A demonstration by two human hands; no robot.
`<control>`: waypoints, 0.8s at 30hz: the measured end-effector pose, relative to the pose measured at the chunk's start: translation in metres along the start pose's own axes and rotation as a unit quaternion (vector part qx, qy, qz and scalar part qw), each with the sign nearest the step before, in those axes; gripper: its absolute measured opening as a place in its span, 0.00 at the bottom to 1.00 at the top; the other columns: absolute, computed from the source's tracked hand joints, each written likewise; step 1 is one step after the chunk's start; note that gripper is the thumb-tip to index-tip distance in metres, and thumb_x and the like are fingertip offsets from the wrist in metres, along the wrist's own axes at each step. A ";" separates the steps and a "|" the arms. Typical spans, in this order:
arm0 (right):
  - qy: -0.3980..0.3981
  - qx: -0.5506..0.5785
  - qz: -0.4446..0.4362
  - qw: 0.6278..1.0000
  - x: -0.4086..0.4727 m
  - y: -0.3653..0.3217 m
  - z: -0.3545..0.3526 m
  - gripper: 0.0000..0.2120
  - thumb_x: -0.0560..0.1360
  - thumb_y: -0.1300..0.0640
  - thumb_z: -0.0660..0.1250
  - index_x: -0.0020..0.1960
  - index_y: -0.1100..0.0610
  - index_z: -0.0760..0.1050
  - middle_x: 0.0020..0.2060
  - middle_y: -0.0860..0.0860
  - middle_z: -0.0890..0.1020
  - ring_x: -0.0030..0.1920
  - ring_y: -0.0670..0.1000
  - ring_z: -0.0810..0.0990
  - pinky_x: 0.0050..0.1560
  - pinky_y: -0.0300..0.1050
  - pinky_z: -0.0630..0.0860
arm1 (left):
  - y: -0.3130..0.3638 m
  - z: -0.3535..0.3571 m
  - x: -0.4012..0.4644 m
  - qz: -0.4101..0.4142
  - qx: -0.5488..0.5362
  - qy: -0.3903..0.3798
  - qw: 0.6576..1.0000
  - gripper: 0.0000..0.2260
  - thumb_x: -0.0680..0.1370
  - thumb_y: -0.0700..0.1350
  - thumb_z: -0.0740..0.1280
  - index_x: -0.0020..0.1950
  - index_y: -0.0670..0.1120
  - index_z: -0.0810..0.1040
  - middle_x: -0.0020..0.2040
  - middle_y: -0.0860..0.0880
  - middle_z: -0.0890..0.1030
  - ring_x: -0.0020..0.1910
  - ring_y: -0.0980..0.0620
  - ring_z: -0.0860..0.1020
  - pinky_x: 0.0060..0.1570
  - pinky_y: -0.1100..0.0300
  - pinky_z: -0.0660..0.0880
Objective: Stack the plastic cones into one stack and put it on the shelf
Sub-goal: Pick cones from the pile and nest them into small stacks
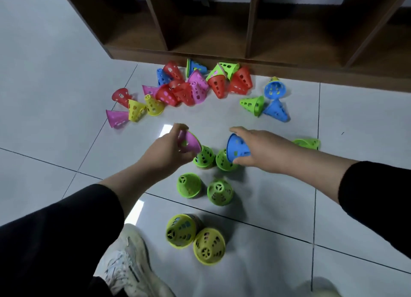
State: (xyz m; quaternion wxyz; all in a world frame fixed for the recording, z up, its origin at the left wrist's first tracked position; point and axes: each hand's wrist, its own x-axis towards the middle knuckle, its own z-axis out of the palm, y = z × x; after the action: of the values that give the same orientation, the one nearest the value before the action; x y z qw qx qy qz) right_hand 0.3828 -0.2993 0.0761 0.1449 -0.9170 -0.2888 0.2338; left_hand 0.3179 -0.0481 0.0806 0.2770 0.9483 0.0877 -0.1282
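Left hand [171, 151] pinches a pink cone [189, 143]; right hand [260, 151] grips a blue cone [236, 147] over green stacks [204, 157]. Loose cones [184, 89] lie at twelve o'clock before the shelf [222, 29]. A tilted drop could topple a stack.

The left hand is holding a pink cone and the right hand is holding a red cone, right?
Not quite. The left hand does hold a pink cone, but the cone in the right hand is blue, not red. The head view shows it.
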 end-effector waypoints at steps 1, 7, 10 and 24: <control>-0.003 -0.023 -0.007 1.000 0.003 -0.003 0.004 0.36 0.74 0.43 0.70 0.76 0.50 0.58 0.64 0.56 0.76 0.60 0.58 0.76 0.55 0.48 0.71 | -0.001 0.002 0.003 0.012 0.041 -0.023 0.999 0.28 0.73 0.50 0.74 0.69 0.51 0.66 0.50 0.48 0.78 0.46 0.45 0.78 0.43 0.57 0.71; -0.039 -0.124 -0.013 0.991 0.035 -0.010 0.023 0.26 0.74 0.48 0.70 0.68 0.56 0.68 0.55 0.56 0.74 0.53 0.61 0.78 0.51 0.51 0.76 | 0.009 0.015 0.035 0.048 0.267 -0.120 0.955 0.31 0.74 0.50 0.70 0.76 0.56 0.64 0.55 0.44 0.75 0.53 0.40 0.77 0.47 0.54 0.75; -0.037 -0.107 -0.014 0.993 0.049 -0.007 0.036 0.16 0.73 0.54 0.70 0.58 0.58 0.72 0.51 0.56 0.74 0.50 0.61 0.78 0.47 0.51 0.75 | 0.019 0.027 0.051 0.052 0.315 -0.159 0.934 0.25 0.76 0.47 0.70 0.72 0.51 0.69 0.57 0.43 0.72 0.55 0.39 0.77 0.47 0.52 0.75; 0.137 0.086 0.396 0.904 -0.007 0.154 0.012 0.34 0.72 0.31 0.63 0.70 0.52 0.67 0.64 0.56 0.69 0.63 0.61 0.73 0.55 0.56 0.78 | 0.044 0.066 0.081 0.128 0.100 0.047 0.986 0.21 0.81 0.54 0.64 0.73 0.50 0.70 0.66 0.46 0.75 0.63 0.43 0.75 0.58 0.50 0.74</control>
State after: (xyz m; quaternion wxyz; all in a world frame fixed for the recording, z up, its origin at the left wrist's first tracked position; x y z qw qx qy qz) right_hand 0.4428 -0.4237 0.0069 0.1569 -0.9628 0.1417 0.1681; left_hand 0.3922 -0.1131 0.0250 0.1903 0.9795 -0.0352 -0.0552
